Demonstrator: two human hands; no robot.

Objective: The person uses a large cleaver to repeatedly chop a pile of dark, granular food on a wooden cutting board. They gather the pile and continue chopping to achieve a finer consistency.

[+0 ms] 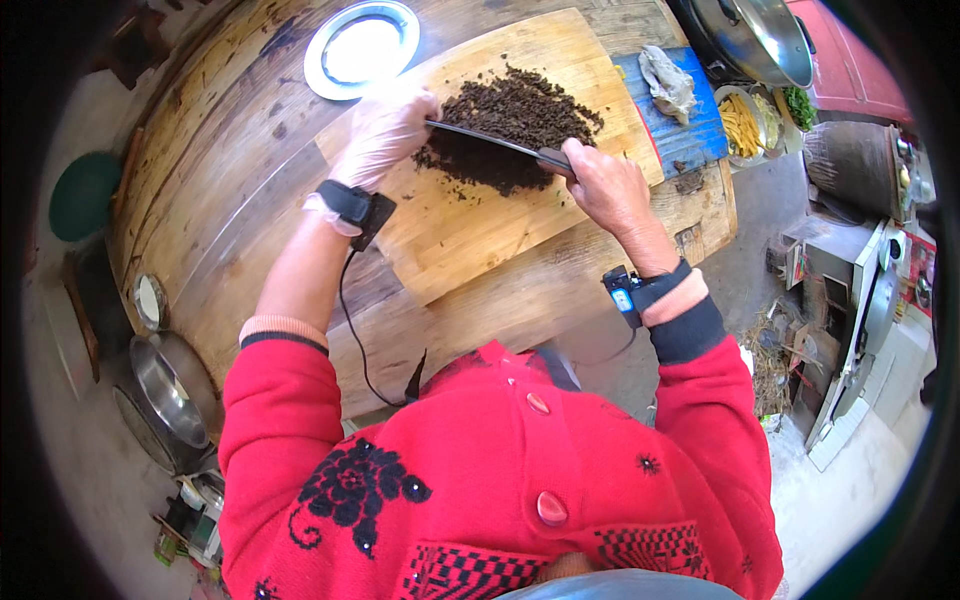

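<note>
A kitchen knife (484,136) spans a loose heap of dark brown, finely chopped food (517,105) on a wooden cutting board (480,244). My right hand (609,184), bare, grips its dark handle. At the far end of the blade, my left hand (390,131) in a thin clear glove has its fingers closed around the tip. The blade's spine faces up; its cutting edge is hard to make out against the dark crumbs. Some bits lie scattered around the heap.
A metal-rimmed plate (315,56) stands beyond my left hand. Right of the board lie a blue board (705,112) and a crumpled pale cloth (667,82). Behind are a large metal pot (772,37) and a bowl of yellow strips (739,127). Metal basins (169,390) sit at left.
</note>
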